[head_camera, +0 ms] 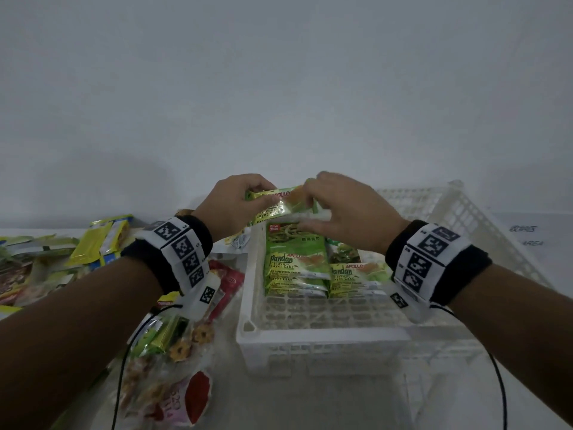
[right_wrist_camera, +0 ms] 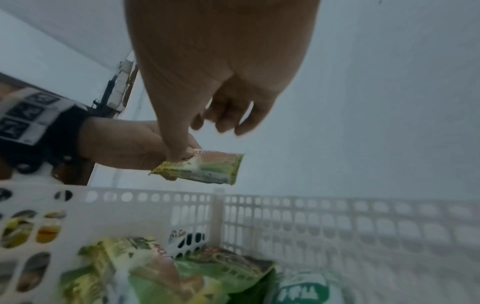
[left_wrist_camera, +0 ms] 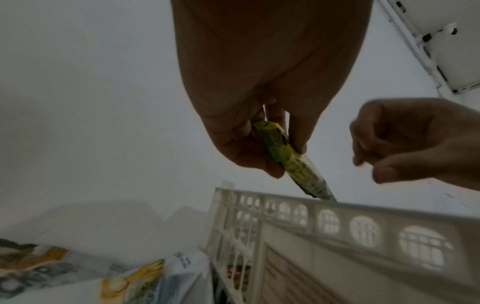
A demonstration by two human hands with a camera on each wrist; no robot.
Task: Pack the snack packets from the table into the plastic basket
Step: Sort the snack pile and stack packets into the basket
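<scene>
A green pandan layer cake packet (head_camera: 279,206) (left_wrist_camera: 293,162) (right_wrist_camera: 207,166) hangs over the far left corner of the white plastic basket (head_camera: 310,333) (left_wrist_camera: 337,207) (right_wrist_camera: 218,205). My left hand (head_camera: 248,200) (left_wrist_camera: 259,144) (right_wrist_camera: 124,144) grips its left end. My right hand (head_camera: 322,209) (left_wrist_camera: 415,144) (right_wrist_camera: 226,115) hovers at its right end with fingers loosely curled. The left wrist view shows a gap between that hand and the packet. Several green packets (head_camera: 294,268) (right_wrist_camera: 155,267) lie in the basket's far half; its near half is bare grid.
A heap of loose snack packets (head_camera: 93,243) covers the table to the left. A clear bag of flower-shaped biscuits (head_camera: 173,352) and a red packet (head_camera: 229,280) lie against the basket's left wall. A second white lattice basket (head_camera: 449,206) leans behind on the right.
</scene>
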